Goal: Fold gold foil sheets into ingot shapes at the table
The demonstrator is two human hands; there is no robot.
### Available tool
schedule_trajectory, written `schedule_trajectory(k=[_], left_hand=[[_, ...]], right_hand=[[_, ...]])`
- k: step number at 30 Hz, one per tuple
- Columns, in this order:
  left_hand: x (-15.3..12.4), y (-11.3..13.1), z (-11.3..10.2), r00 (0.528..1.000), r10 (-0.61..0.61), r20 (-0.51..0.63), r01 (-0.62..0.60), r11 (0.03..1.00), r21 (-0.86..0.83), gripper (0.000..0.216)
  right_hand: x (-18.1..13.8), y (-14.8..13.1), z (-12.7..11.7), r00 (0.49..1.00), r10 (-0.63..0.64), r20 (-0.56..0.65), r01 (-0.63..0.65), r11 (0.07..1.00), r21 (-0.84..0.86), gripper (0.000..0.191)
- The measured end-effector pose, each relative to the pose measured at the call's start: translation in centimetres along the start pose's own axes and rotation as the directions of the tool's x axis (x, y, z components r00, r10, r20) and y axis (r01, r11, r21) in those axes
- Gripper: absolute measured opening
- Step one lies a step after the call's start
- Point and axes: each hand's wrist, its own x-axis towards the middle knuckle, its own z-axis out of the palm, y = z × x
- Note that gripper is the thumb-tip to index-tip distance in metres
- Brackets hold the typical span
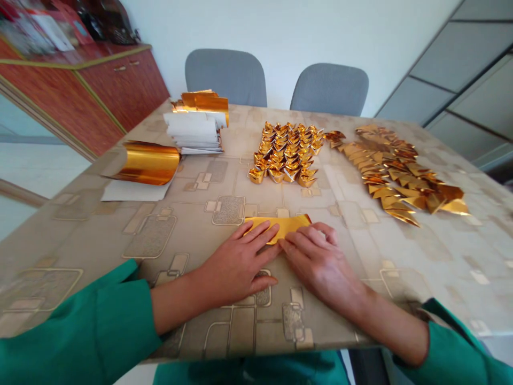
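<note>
A folded strip of gold foil paper lies flat on the table just in front of me. My left hand lies flat with its fingers stretched out, pressing on the strip's left part. My right hand rests on the strip's right part, fingers stretched and slightly curled, fingertips meeting those of the left. Both sleeves are green.
A block of folded gold ingots sits behind the strip. A row of folded gold triangles runs along the right. A stack of white-backed gold sheets and a curled gold sheet lie at left. Two grey chairs stand behind; a red cabinet stands far left.
</note>
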Motion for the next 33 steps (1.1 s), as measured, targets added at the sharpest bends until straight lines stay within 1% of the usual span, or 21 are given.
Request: schedule_trajectory(k=[3, 5, 7, 11, 14, 18, 21, 24, 28, 33], left_hand=[[0.0, 0.0, -0.2, 1.000, -0.006, 0.020, 0.006, 1.000, 0.006, 0.062], [0.1, -0.1, -0.3, 1.000, -0.006, 0.026, 0.006, 1.000, 0.015, 0.064], [0.1, -0.2, -0.4, 0.999, 0.002, 0.036, -0.003, 1.000, 0.027, 0.065], [0.1, -0.9, -0.5, 0.997, 0.047, 0.058, -0.051, 0.997, 0.059, 0.065], [-0.6, -1.6, -0.8, 0.995, 0.078, 0.062, -0.083, 0.993, 0.078, 0.065], [-2.8, -3.0, -1.6, 0.994, 0.086, 0.069, -0.093, 0.989, 0.113, 0.062], [-4.5, -3.8, -2.2, 0.996, 0.060, 0.070, -0.069, 0.987, 0.147, 0.059], [-5.5, -4.2, -2.4, 0.997, 0.042, 0.057, -0.050, 0.989, 0.140, 0.057], [-5.5, -4.4, -2.1, 0.998, 0.033, 0.053, -0.039, 0.992, 0.117, 0.051], [-5.0, -4.2, -2.2, 0.999, 0.039, 0.013, -0.040, 0.990, 0.132, 0.046]], right_hand=[[-1.3, -1.1, 0.2, 0.998, 0.064, 0.009, -0.064, 0.998, -0.024, 0.025], [-2.0, -1.2, 0.1, 0.995, 0.089, 0.031, -0.088, 0.995, -0.043, 0.032], [-2.4, -1.0, -0.1, 0.994, 0.099, 0.053, -0.095, 0.993, -0.070, 0.034], [-2.9, -0.2, -0.5, 0.991, 0.108, 0.078, -0.101, 0.991, -0.088, 0.029], [-3.0, 0.1, -0.5, 0.992, 0.100, 0.074, -0.095, 0.993, -0.072, 0.028], [-3.2, 0.1, -0.4, 0.993, 0.100, 0.069, -0.097, 0.994, -0.045, 0.028], [-3.1, 0.1, -0.4, 0.992, 0.105, 0.072, -0.103, 0.994, -0.027, 0.027], [-3.0, 0.3, -0.5, 0.992, 0.109, 0.067, -0.109, 0.994, -0.009, 0.026], [-3.2, 0.7, -0.9, 0.990, 0.115, 0.078, -0.115, 0.993, -0.002, 0.025], [-4.2, 1.1, -1.5, 0.990, 0.131, 0.047, -0.127, 0.989, -0.075, 0.025]])
